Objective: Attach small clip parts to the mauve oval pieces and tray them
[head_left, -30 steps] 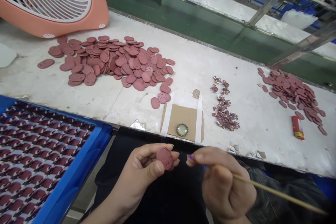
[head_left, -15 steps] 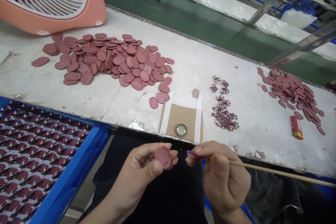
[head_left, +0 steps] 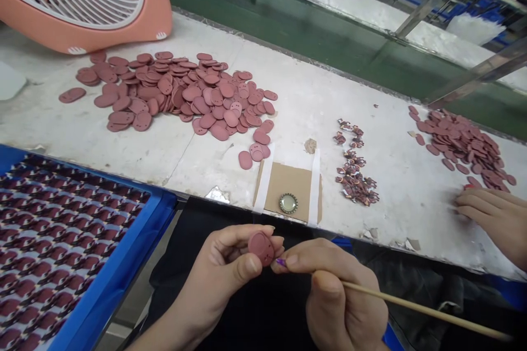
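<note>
My left hand (head_left: 224,274) pinches a small dusty-red oval piece (head_left: 261,247) between thumb and fingertips, below the table's front edge. My right hand (head_left: 337,296) grips a thin wooden stick (head_left: 420,310) whose purple tip (head_left: 280,262) touches the oval piece's lower right edge. The stick's long end runs off to the lower right. Both hands hover over my dark lap.
A big heap of red oval pieces (head_left: 181,93) lies on the white table (head_left: 300,98), a smaller heap (head_left: 461,142) at right. Small copper-coloured parts (head_left: 354,175), a bottle cap (head_left: 288,203) on taped cardboard, a blue tray (head_left: 82,252) of filled pieces, an orange fan (head_left: 82,0). Another person's hand (head_left: 494,219) rests at right.
My right hand moved left, bringing the stick's purple tip against the oval piece. Another person's hand came in at the right edge, covering the small red tube there.
</note>
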A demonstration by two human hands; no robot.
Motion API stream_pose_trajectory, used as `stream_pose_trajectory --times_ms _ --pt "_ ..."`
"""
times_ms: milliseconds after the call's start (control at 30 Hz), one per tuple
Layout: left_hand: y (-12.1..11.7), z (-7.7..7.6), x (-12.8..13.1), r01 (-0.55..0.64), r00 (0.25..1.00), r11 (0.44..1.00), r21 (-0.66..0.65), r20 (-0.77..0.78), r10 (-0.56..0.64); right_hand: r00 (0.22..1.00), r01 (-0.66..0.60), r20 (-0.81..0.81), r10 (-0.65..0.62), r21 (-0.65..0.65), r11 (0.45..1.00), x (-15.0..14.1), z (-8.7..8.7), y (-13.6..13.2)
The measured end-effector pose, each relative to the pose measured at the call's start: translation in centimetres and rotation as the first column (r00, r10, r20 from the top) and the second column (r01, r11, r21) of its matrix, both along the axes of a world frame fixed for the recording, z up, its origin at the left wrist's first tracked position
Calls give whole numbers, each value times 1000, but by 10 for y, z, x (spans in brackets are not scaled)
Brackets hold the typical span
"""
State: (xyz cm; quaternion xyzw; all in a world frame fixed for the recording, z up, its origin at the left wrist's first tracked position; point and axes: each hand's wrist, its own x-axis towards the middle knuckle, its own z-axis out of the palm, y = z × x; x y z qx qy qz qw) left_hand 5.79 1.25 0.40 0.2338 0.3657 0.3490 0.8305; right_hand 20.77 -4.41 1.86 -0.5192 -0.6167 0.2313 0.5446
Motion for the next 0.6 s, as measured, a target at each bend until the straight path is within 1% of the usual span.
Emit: stream_pose_trajectory --times_ms 133,200,267,300,333,367,433,500,600 --pt "0 -2 0 -8 1000 1000 -20 -4 8 998 -52 -25 51 -23 998 1 1 -1" --pt "0 -4 -1 2 1000 1000 -19 7 -2 994 -42 -99 41 -8 999 0 -1 0" --pt "1 -7 -1 0 1000 1000 -19 7 0 979 10 -203 -5 27 1000 1 -4 2" --pt "1 -8 -1 -3 1000 1000 -21 1 3 973 67 -223 -58 34 997 3 -7 4" --pt "1 -9 -1 -7 1000 1000 -23 -4 6 970 137 -206 -127 33 990 5 -9 6" --pt "1 -9 -1 -11 1000 1000 -25 -12 11 968 204 -154 -198 23 979 8 -12 9" --pt "1 -8 0 -26 999 999 -33 -34 25 951 309 -10 -308 5 951 16 -18 15" --pt "1 -6 2 -43 998 998 -40 -53 41 936 338 105 -335 -11 941 25 -24 21" --pt "1 -4 4 -51 997 998 -41 -61 48 925 326 216 -312 -34 945 35 -29 28"
